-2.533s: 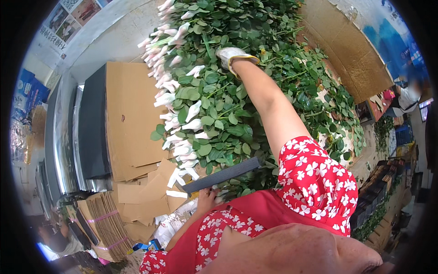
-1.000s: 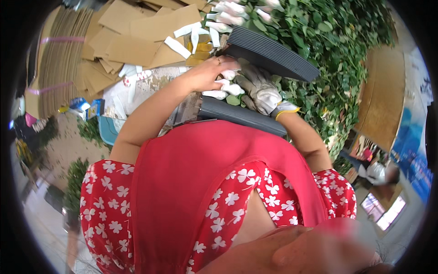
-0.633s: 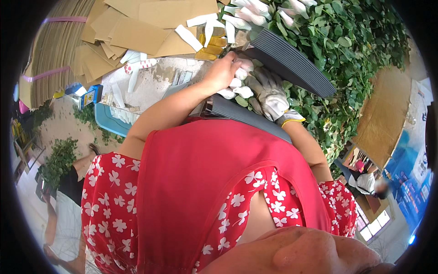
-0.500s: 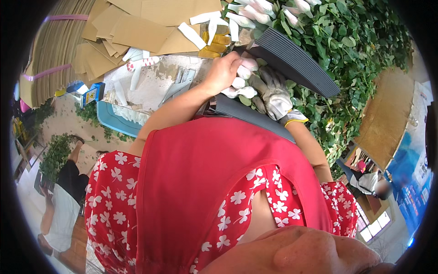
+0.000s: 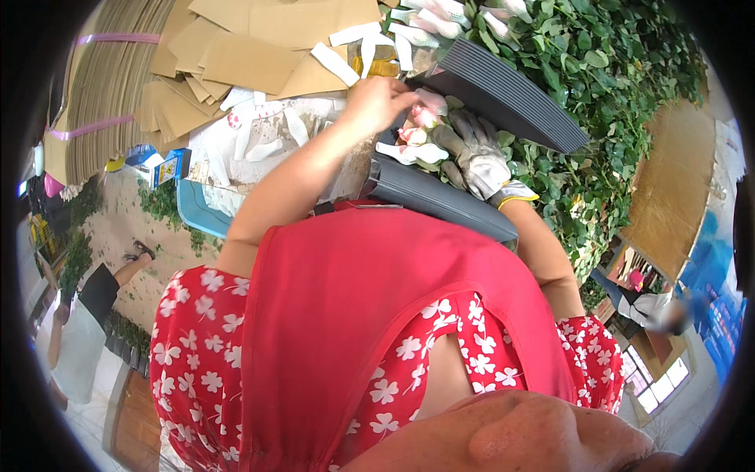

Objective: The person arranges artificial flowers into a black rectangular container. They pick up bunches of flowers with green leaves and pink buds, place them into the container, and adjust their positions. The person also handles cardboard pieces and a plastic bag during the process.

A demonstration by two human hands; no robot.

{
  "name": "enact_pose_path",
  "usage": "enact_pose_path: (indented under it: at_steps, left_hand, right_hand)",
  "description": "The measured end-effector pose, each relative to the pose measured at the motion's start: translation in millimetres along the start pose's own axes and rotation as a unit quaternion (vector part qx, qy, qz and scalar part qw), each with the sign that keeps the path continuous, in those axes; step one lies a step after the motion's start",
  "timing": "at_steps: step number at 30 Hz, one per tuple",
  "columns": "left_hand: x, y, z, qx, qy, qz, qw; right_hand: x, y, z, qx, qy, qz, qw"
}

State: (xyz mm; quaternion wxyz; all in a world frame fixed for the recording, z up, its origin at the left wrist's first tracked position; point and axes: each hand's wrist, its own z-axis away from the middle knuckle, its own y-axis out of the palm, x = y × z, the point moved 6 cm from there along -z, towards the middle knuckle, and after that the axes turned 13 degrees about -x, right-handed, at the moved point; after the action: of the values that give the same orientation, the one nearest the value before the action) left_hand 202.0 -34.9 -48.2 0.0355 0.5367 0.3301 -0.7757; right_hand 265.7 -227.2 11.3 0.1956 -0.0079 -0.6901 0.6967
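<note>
Near two panels (image 5: 507, 94), one bare hand (image 5: 376, 102), one gloved hand (image 5: 476, 156), two blooms (image 5: 413, 135)

the bare left hand (image 5: 376, 104) reaches in from the left, its fingertips at the pink rosebuds (image 5: 425, 116); whether they grip anything is unclear; the gloved right hand (image 5: 476, 157) lies just right of the buds, fingers stretched out, palm side hidden; on the far side of both hand and buds stands a dark ribbed panel (image 5: 515, 98), and on the near side another dark panel (image 5: 440, 200), close to the red apron (image 5: 338, 299); leafy stems (image 5: 598, 67) spread at the far right; at the far left lie loose cardboard sheets (image 5: 255, 59) and a strapped cardboard stack (image 5: 106, 86); a blue tub (image 5: 191, 208) sits nearer, left of the left forearm.
</note>
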Motion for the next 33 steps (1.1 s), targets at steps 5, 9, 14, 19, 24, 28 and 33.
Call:
enact_pose_path:
  at_steps: [5,9,14,19,24,28,33]
  left_hand:
    - [-27,15,-8,0.021,-0.058,0.015,0.998]
    - [-17,15,-3,-0.078,-0.001,-0.013,0.997]
    - [-3,-113,9,-0.189,0.145,-0.084,0.968]
    - [-12,-91,62,-0.019,0.294,-0.227,0.928]
    - [7,-22,48,0.232,0.074,-0.029,0.969]
    - [-3,-112,34,0.159,0.146,-0.286,0.934]
    - [-62,-31,43,0.15,0.354,-0.144,0.912]
  right_hand:
    - [-4,2,2,-0.002,0.01,-0.002,1.0]
    - [-3,2,-2,-0.002,0.009,-0.008,1.0]
    - [-4,0,3,-0.017,0.033,-0.055,0.998]
    - [-5,-2,0,-0.001,0.018,-0.036,0.999]
    - [-4,1,3,-0.02,0.019,-0.035,0.999]
    - [-8,0,8,-0.03,0.038,-0.052,0.997]
    - [-8,-1,6,-0.03,0.025,-0.058,0.998]
